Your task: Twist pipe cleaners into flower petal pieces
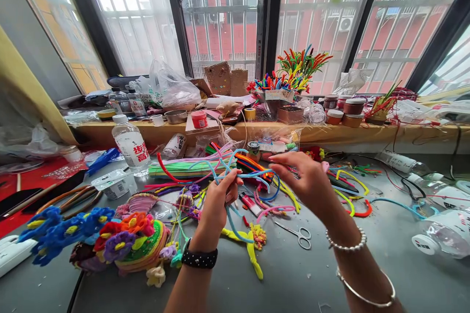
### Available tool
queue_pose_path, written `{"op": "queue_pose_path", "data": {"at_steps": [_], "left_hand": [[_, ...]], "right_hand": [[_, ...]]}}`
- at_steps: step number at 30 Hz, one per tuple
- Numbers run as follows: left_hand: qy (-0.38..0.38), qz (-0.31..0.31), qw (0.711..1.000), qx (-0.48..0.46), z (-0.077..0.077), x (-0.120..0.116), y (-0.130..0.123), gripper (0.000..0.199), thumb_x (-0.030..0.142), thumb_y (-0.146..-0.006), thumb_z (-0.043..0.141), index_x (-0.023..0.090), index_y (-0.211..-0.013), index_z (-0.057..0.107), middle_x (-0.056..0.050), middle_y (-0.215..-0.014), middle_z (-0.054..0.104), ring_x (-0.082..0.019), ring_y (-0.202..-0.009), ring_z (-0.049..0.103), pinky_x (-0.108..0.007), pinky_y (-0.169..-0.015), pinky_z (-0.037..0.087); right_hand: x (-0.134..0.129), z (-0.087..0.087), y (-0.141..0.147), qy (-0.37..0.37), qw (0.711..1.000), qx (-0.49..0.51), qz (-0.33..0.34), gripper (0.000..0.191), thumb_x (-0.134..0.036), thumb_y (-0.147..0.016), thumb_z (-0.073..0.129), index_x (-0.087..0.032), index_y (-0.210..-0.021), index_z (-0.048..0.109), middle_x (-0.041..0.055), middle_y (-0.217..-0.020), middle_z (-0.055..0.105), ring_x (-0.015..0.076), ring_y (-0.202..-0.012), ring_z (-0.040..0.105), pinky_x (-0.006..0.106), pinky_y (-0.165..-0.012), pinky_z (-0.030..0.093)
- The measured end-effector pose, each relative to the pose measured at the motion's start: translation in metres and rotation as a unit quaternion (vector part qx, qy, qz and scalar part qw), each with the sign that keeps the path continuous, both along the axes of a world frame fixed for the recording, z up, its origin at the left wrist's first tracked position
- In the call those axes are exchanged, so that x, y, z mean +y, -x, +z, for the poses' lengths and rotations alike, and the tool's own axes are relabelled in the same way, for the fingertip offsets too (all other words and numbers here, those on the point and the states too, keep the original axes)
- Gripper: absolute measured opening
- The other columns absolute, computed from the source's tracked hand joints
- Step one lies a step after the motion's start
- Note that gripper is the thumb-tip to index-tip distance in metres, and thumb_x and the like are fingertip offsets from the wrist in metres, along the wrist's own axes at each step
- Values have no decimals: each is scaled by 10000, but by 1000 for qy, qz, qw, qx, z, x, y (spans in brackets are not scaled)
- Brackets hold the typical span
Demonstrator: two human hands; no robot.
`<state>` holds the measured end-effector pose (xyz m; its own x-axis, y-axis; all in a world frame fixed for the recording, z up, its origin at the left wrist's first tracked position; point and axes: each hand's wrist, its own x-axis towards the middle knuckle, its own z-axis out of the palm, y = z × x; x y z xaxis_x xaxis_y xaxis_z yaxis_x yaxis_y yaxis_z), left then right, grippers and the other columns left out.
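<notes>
My left hand (220, 200), with a black studded band at the wrist, pinches a bunch of light blue pipe cleaners (229, 164) where they cross. Their ends fan out in several directions, one hanging below the hand. To the right, my right hand (304, 178) is raised with thumb and fingers apart, close to the tip of one blue stem; no grip on it shows. A bundle of green and pink pipe cleaners (176, 168) lies behind my left hand. Small scissors (299, 235) rest on the grey table below my right hand.
Fuzzy flowers (121, 244) stand at the left, near a water bottle (131, 146) and a white cup (113, 185). Clear bottles (444, 232) lie at the right. Jars and a colourful bouquet (290, 78) line the window ledge (330, 134).
</notes>
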<state>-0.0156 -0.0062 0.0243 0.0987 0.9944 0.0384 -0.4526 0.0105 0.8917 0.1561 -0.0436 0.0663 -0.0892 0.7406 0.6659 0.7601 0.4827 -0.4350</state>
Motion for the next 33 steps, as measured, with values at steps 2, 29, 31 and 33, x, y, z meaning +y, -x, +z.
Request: {"op": "queue_pose_path", "data": {"at_steps": [2,29,31,33], "left_hand": [[3,-5,1000,9,0,0,0,209,295,-611,626,109,-695,581,57,-446,480,11,-313,227,-162,-334,151],[-50,140,988,-41,4,-5,4,213,301,-605,659,124,-605,540,79,-429,401,-4,-351,288,-143,-352,224],[-52,144,988,-39,4,-5,3,227,314,-596,663,127,-592,534,78,-423,405,-4,-346,280,-145,-347,210],[-50,154,986,-35,4,-5,2,243,328,-581,671,129,-587,531,73,-423,420,-6,-346,278,-149,-346,202]], "right_hand": [[-2,-5,20,-17,995,-99,-17,204,-312,-771,514,-185,-894,617,61,-897,644,219,-902,536,451,-900,304],[2,-6,4,256,931,220,137,225,-368,-699,562,-144,-671,576,0,-567,585,106,-529,536,212,-522,432],[1,-5,1,260,930,219,139,241,-381,-703,554,-144,-671,573,2,-572,583,107,-537,531,219,-531,433],[1,-5,-2,261,933,207,135,260,-398,-706,545,-143,-665,572,7,-573,583,110,-533,526,226,-530,430]]}}
